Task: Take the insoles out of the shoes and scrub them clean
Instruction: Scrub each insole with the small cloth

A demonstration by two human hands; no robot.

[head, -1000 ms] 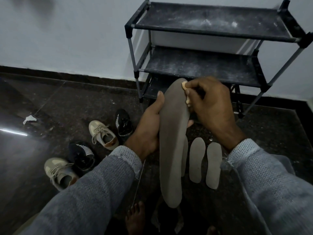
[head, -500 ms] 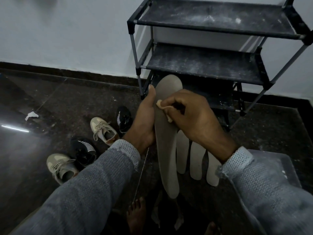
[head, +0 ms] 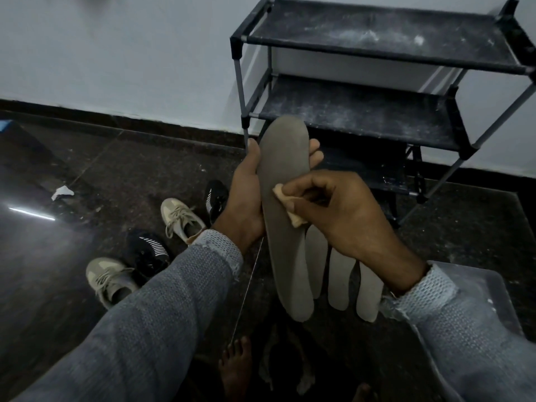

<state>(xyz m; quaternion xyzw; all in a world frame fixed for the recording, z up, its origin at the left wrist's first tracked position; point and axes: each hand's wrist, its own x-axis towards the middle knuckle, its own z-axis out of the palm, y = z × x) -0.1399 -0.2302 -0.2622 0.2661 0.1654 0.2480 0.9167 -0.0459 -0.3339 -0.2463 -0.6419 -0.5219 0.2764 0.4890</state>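
Between the fingers of both hands, head view: the insole [head: 285,227] is held upright in the air, its broad face toward the camera. The left hand [head: 246,198] grips it from behind, thumb along the left edge and fingertips [head: 314,153] curling round the right edge near the top. The right hand [head: 345,216] pinches a small tan scrubbing pad [head: 285,204] against the middle of the face, fingers curled closed on it. Below the right fingers, three more insoles [head: 339,274] lie side by side on the dark floor [head: 145,169]; left of the left fingers stand four shoes [head: 181,219], two pale and two black. Beyond the fingertips stands a dusty shoe rack [head: 362,111].

Technique, as judged: the step is scrubbing. Firm support directly behind the pad would keep the flexible insole from bowing away; overlapping strokes from end to end, with the grip shifted to expose covered edges, should clean it evenly.
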